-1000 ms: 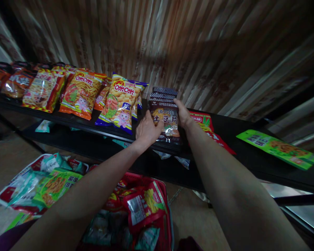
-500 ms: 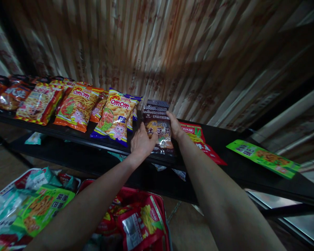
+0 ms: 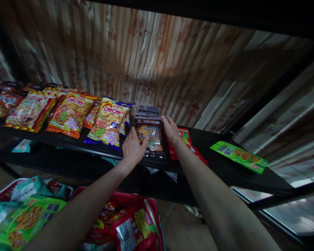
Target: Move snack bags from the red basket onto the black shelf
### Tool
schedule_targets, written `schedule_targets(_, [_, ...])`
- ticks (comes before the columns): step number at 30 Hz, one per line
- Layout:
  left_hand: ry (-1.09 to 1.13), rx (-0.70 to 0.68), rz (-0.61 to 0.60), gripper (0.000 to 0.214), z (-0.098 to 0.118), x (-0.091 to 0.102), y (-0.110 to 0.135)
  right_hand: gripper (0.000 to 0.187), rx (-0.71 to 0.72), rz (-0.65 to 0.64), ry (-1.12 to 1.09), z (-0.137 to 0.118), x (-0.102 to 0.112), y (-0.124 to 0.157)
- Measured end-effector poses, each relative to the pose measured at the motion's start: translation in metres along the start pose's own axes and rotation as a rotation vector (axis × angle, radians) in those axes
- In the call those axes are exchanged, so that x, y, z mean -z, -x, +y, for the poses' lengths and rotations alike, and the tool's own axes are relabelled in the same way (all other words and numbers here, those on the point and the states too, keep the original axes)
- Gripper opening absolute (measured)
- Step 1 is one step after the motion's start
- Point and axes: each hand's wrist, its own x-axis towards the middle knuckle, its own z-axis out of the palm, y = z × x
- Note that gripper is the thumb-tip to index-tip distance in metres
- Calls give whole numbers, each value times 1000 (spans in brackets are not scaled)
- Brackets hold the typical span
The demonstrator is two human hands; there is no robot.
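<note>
Both hands up at a black shelf (image 3: pixel 226 167), either side of a dark brown potato-chip packet (image 3: pixel 149 134) propped at the shelf's near edge, between a blue-and-yellow snack bag (image 3: pixel 108 120) on the left and a red packet (image 3: pixel 184 136) lying flat on the right.

Left hand (image 3: pixel 133 148) at the packet's near-left corner, fingers curled round the edge and thumb laid over the printed face, pinching it. Right hand (image 3: pixel 170 129) against the far-right edge, fingers pressed together and stretched along it; impossible to tell whether the thumb closes on the foil.

A hold from two sides, probably to keep a limp packet upright and square against the checker-topped packets (image 3: pixel 149 109) stacked just behind it.

Further left, an orange snack bag (image 3: pixel 69 113) and more bags leaning back in a row, faces outward, apparently so the prints read from the front. Well apart on the right, a green packet (image 3: pixel 239 157) flat on the shelf.

Below on the floor, a red basket (image 3: pixel 157 205) full of packets, with green packets (image 3: pixel 28 219) heaped to its left, within easy reach of the arms.
</note>
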Motion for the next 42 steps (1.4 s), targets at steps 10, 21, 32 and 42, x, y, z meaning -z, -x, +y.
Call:
schedule_targets(10, [-33,-67,-91,75,-2,-1,5,60,-112,-122,57,-21,10,65])
schedule_targets(21, [3,-152,-58,74,-4,-13,-13,61,-44,-70,93,-25,3,79])
schedule_targets(32, [39,15,-145,66,2,-3,-21,67,-125,-108,134,-28,-8,92])
schedule_targets(42, [40,-24,-137,64,-7,-5,-27,71,-103,-140,162,-25,-14,94])
